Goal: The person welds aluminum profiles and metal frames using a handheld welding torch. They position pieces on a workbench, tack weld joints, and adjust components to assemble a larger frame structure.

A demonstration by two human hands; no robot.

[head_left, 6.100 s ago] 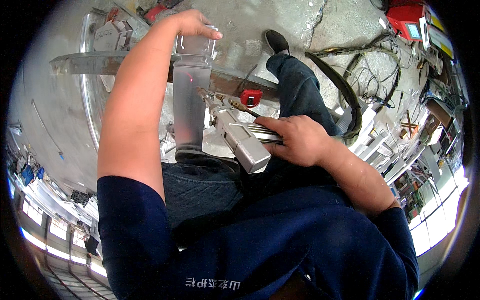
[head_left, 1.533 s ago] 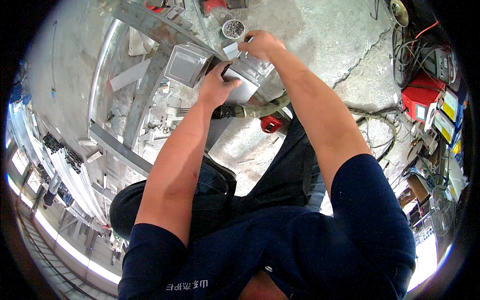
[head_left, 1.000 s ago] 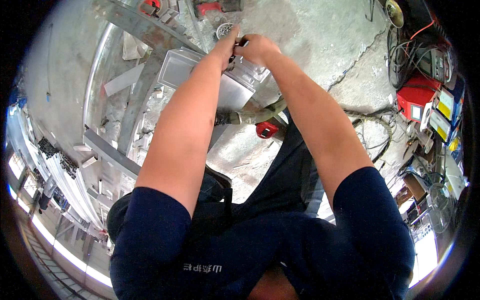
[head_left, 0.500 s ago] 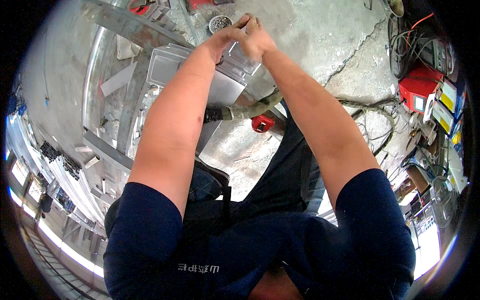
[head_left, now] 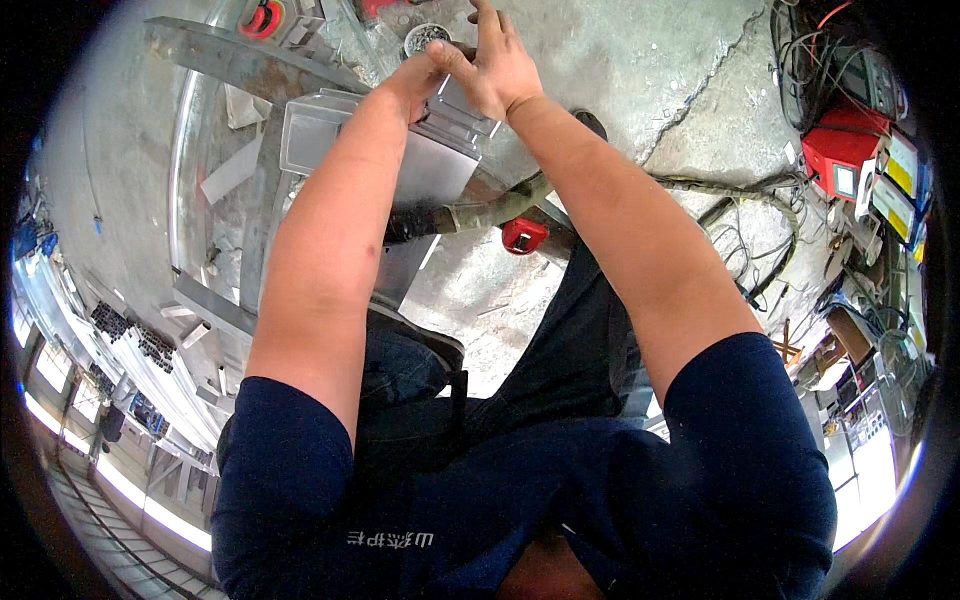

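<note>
At the top centre my two hands meet over a grey sheet-metal workpiece with raised, ridged edges. My left hand rests at the near-left side of these ridges, its fingers mostly hidden beyond the wrist and behind my right hand. My right hand is at the ridged end, fingers stretched away from me and thumb pointing left toward my left hand. Nothing shows in its fingers. Just beyond my left hand stands a round white bowl of small metal pieces. A shallow, tray-shaped grey part lies left of my left forearm.
Metal bars form a frame at the left. A small red object lies near my legs, beside a thick hose. Cables run across the concrete floor to a red machine. Long pale profiles are stacked far left.
My right hand's fingers have spread and stretched farther away from me, where they were bent close to the left hand. The whole view has shifted slightly.
</note>
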